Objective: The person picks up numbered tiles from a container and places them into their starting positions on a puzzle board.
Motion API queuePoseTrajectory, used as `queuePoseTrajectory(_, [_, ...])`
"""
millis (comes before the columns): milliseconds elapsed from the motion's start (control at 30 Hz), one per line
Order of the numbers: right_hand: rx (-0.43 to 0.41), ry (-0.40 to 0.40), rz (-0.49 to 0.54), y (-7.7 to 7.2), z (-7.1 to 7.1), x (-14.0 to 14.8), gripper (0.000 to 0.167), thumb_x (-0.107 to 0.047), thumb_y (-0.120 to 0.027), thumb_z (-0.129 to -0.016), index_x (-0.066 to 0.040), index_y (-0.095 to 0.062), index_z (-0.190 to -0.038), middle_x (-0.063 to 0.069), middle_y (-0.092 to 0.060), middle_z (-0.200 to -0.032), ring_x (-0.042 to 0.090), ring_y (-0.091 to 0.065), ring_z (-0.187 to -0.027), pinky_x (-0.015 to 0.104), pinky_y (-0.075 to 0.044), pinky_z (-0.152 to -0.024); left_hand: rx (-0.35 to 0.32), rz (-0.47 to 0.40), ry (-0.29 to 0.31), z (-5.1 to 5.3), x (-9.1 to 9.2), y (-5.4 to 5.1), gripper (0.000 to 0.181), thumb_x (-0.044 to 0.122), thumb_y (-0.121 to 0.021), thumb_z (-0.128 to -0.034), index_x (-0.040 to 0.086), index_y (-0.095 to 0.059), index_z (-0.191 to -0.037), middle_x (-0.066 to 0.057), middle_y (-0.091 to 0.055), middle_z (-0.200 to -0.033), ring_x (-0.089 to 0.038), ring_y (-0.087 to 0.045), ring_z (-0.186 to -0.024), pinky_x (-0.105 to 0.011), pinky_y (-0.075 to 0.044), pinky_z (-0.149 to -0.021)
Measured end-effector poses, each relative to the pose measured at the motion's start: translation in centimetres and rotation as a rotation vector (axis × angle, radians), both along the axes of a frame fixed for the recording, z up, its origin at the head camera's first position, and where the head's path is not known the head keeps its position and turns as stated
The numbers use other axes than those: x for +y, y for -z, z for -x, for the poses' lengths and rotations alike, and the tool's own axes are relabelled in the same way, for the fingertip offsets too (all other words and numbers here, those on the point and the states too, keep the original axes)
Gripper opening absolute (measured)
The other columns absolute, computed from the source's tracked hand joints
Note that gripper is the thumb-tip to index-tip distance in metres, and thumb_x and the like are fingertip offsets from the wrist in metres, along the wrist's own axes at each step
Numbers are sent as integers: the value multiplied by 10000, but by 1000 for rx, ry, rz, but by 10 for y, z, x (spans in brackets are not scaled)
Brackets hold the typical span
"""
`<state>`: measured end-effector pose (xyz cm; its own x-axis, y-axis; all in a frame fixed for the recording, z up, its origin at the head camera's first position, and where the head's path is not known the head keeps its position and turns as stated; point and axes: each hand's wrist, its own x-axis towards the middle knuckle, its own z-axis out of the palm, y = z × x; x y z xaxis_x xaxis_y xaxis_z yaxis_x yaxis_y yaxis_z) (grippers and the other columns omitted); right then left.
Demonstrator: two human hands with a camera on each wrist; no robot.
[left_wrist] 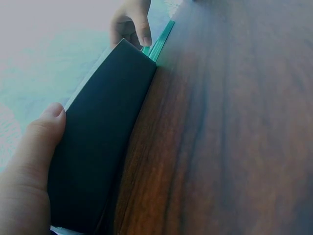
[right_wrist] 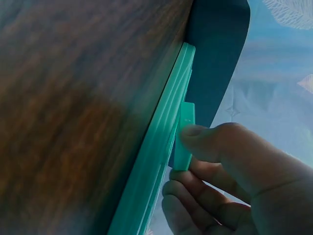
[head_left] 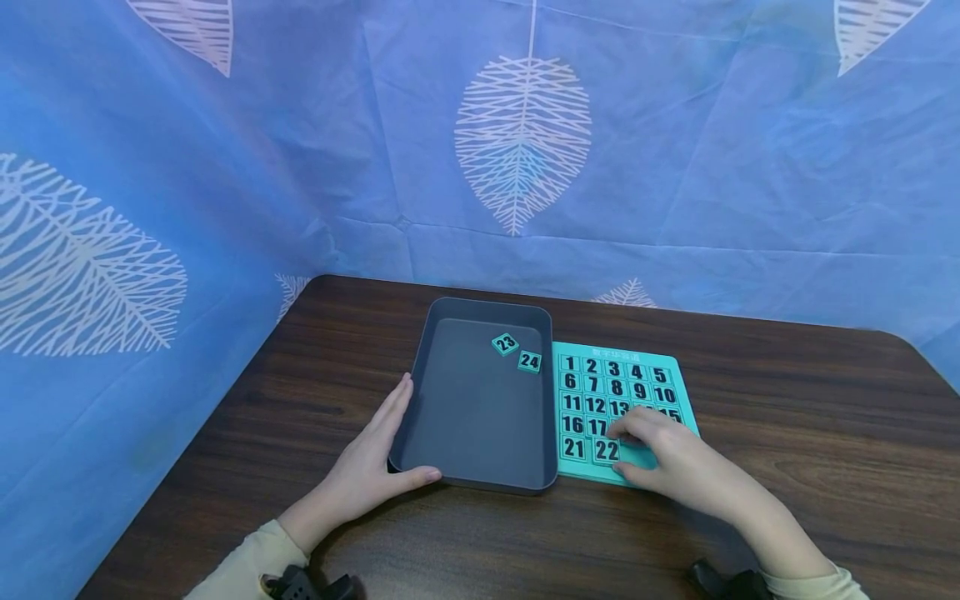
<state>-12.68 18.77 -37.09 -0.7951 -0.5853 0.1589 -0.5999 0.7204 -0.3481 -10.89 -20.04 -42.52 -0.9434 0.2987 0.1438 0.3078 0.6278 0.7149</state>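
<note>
In the head view, my right hand [head_left: 667, 454] pinches the number tile marked 22 [head_left: 606, 451] between thumb and fingers. The right wrist view shows that tile's green edge [right_wrist: 184, 139] raised a little and tilted above the teal number puzzle board [right_wrist: 151, 161]. Rows of numbered tiles fill the board [head_left: 615, 353], and my hand hides some of them. My left hand [head_left: 367, 471] rests against the dark grey tray [head_left: 472, 482], fingers straight along its left side and thumb at the near rim. Tiles 23 [head_left: 506, 343] and 24 [head_left: 529, 361] lie inside the tray.
Tray and board stand side by side, touching or nearly so, on a dark wooden table [head_left: 810, 433]. Blue cloth [head_left: 675, 150] with white leaf prints hangs behind the table and along its left side. Dark devices [head_left: 307, 583] sit at both wrists.
</note>
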Motion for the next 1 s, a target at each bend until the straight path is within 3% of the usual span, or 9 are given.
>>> queuePoseTrajectory(1000, [-44, 0, -1, 4, 1, 0, 245, -168, -735, -841, -140, -663, -1073, -81, -578, -1011, 80, -552, -874, 280, -499, -722, 6, -3, 6, -1, 0, 0, 1064, 551, -705, -799, 250, -16, -1552, 41, 10, -1604, -270, -138, -1425, -650, -302, -987])
